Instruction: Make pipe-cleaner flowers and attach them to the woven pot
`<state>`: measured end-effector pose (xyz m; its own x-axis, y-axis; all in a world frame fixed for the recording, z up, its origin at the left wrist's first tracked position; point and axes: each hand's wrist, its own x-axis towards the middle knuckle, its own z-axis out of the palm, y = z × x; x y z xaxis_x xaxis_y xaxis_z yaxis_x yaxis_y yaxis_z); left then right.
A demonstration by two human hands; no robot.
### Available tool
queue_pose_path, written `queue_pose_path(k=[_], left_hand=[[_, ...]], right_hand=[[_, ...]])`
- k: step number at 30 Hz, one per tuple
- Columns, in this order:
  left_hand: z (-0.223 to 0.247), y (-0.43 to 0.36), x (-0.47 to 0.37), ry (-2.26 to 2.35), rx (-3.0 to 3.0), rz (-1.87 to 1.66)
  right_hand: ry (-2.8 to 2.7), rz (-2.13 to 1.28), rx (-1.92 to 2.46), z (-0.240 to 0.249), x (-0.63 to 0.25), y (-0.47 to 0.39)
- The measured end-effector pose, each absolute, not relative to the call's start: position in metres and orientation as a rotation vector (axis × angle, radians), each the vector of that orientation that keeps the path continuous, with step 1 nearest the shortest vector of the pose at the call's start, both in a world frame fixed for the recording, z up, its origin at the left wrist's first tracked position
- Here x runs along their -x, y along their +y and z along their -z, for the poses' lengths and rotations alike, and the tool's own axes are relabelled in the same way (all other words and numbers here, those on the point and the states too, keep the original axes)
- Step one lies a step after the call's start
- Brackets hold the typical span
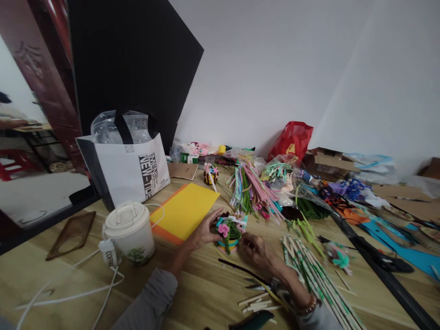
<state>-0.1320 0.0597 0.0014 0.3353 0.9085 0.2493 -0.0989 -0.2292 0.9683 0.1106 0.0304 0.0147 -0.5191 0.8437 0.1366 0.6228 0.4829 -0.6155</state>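
A small pot of pipe-cleaner flowers [224,230] stands on the wooden table, with pink blooms, green leaves and a yellow, teal and pink striped base. Fingers and thumb of my left hand [205,230] hold it from the left side. Close to its right side is my right hand [257,250], fingers curled in and pinched; whatever is between them is too small to make out. Below the right hand, a dark pipe cleaner [240,268] and a pair of scissors [256,284] lie near several short pale sticks [256,303]. A similar finished-looking flower pot [211,175] sits farther back.
At left are a lidded white cup [132,236] with a white cord, and a paper bag [130,169]. Yellow paper [192,206] lies mid-table. Bundles of pipe cleaners [252,188], patterned sticks [319,279], a long black bar [388,284] and a red bag [291,141] spread rightward.
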Motion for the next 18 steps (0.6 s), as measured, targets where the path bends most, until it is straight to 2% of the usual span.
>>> queue_pose_path(k=[14, 18], left_hand=[[-0.017, 0.048, 0.166, 0.817, -1.469, -0.998], [-0.028, 0.041, 0.169, 0.938, -1.498, -1.156]], right_hand=[[-2.381, -0.723, 1.177, -0.036, -0.102, 0.013], [-2.406, -0.737, 1.183, -0.033, -0.106, 0.014]])
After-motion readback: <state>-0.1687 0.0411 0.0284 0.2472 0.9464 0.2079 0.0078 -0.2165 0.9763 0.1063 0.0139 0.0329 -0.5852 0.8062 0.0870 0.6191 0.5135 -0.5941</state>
